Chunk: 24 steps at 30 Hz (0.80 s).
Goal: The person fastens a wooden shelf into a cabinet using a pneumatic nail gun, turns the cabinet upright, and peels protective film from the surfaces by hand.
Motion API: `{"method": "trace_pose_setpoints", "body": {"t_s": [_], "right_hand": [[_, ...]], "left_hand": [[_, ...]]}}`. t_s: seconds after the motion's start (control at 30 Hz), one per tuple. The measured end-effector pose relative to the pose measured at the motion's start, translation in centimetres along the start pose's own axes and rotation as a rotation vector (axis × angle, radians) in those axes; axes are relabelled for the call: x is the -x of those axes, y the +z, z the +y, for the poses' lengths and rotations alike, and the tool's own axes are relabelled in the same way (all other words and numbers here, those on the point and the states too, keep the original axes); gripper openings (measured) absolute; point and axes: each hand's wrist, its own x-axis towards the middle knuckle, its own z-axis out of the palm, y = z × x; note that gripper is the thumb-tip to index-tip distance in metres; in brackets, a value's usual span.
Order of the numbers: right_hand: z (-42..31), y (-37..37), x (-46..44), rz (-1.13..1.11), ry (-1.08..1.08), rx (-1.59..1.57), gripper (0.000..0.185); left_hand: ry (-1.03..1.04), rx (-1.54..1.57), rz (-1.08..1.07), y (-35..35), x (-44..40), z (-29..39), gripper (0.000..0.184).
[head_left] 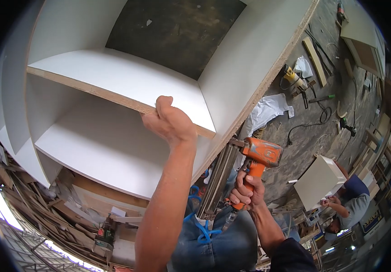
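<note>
My left hand [172, 121] grips the raw front edge of a white shelf board [109, 68], thumb on top and fingers curled underneath, partly hidden. The board spans the inside of a white cabinet carcass [254, 50], close to its right side panel. Lower down, my right hand [248, 189] is wrapped around the handle of an orange nail gun [262, 152]. The gun's long dark magazine [220, 179] slants beside the panel's outer edge, and its nose is near that edge. A blue air hose [206, 233] hangs by my legs.
On the floor to the right lie a yellow power tool [294, 76], white plastic wrapping [268, 111], a wood strip [314, 61] and dark cords [315, 122]. Another person [352, 211] works at a small white cabinet [320, 181]. Scrap boards [45, 213] are piled at lower left.
</note>
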Motion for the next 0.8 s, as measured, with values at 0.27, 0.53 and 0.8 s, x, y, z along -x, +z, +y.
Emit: {"method": "trace_pose_setpoints", "body": {"t_s": [0.27, 0.53, 0.8], "right_hand": [[0.3, -0.5, -0.2, -0.019, 0.058, -0.039, 0.037], [0.0, 0.8, -0.2, 0.130, 0.014, 0.002, 0.045], [-0.3, 1.0, 0.0, 0.127, -0.010, 0.009, 0.048]], "left_hand": [[0.041, -0.123, 0.017, 0.0, -0.3, -1.1, 0.038], [0.116, -0.034, 0.092, 0.3, 0.1, -0.6, 0.035], [0.144, 0.000, 0.089, 0.3, -0.2, -0.9, 0.033]]}}
